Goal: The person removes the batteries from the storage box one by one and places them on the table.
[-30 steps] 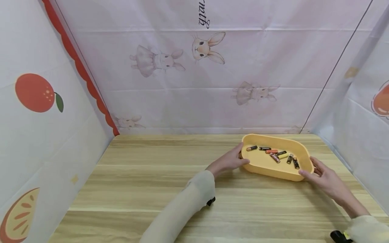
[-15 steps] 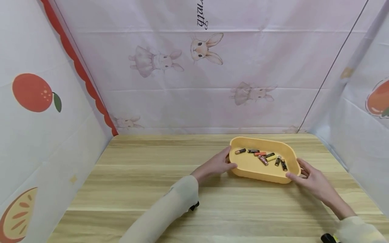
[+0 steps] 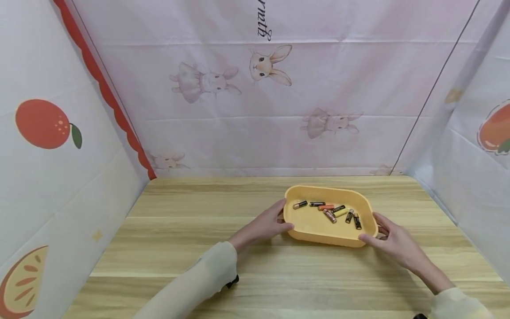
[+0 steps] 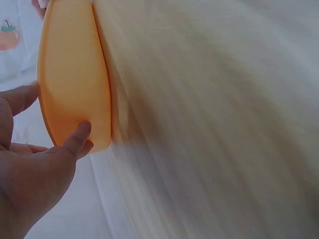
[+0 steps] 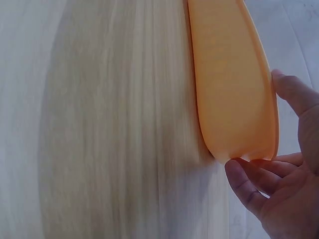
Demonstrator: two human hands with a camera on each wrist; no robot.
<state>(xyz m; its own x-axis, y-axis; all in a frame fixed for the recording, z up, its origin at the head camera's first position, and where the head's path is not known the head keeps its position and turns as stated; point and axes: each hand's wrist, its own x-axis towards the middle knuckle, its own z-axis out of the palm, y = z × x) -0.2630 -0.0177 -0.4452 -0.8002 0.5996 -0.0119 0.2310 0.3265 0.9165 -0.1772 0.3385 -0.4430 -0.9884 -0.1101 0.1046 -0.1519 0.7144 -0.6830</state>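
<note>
A yellow-orange plastic tray point(image 3: 308, 223) with rounded corners is held between both hands, low over the table. My left hand point(image 3: 264, 225) grips its left end, thumb at the near corner. At the right end, my right hand point(image 3: 394, 243) grips in the same way, with its thumb on the rim near the front corner. Several small batteries lie loose on the tray floor: a copper-and-black one point(image 3: 300, 204) on the left, an orange one point(image 3: 326, 207), a yellow one point(image 3: 341, 212) and dark ones. Both wrist views show the tray's outer wall point(image 4: 75, 74) with fingers against it.
The wood-grain table point(image 3: 199, 208) extends to the left and in front of the tray. Behind it stands a pinkish sheet point(image 3: 247, 146) printed with rabbits. White sheets with fruit prints close off the left side point(image 3: 79, 186) and the right side point(image 3: 470, 177).
Both hands have moved the tray to the left and a little nearer to me. The batteries have travelled with it, and both hands have kept their grip.
</note>
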